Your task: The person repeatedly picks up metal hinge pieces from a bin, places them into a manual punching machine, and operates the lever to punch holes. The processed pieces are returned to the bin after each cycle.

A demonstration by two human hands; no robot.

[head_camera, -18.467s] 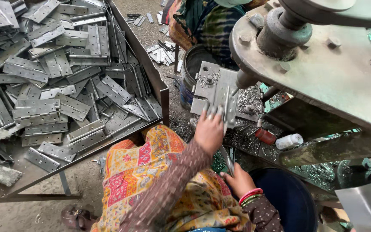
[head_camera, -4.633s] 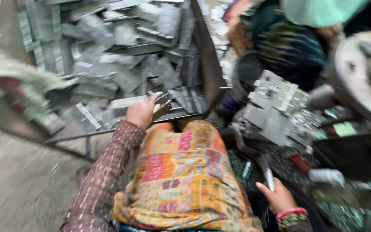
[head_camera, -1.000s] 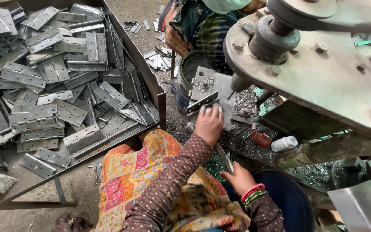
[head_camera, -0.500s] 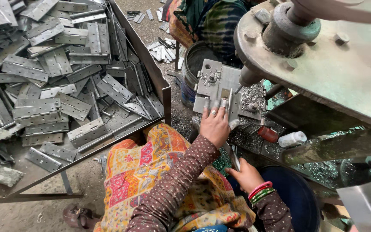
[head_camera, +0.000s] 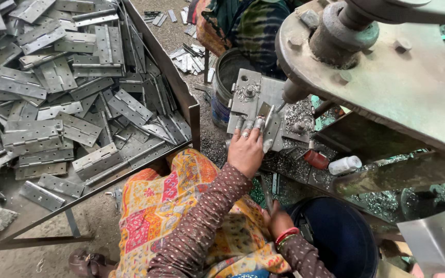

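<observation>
My left hand (head_camera: 245, 150) reaches forward onto the grey metal jig plate (head_camera: 248, 90) of the press, its fingers holding a small metal hinge (head_camera: 263, 114) down on the plate. The hinge lies just below the tip of the machine's spindle (head_camera: 290, 93). My right hand (head_camera: 279, 220), with red bangles at the wrist, rests low near my lap and grips a thin metal rod (head_camera: 266, 191) that points up toward the machine. A patterned orange cloth (head_camera: 171, 206) covers my lap.
A large metal tray (head_camera: 189, 105) on the left holds several grey hinges (head_camera: 78, 103). The press's heavy round body (head_camera: 387, 77) overhangs at the right. A dark bucket (head_camera: 233, 67), another seated person (head_camera: 248, 25), a white cylinder (head_camera: 344, 165), a blue tub (head_camera: 341, 242) and metal shavings surround the machine.
My left hand has brought the hinge onto the jig plate and now presses it flat under the spindle. My right hand has stayed low with the rod.
</observation>
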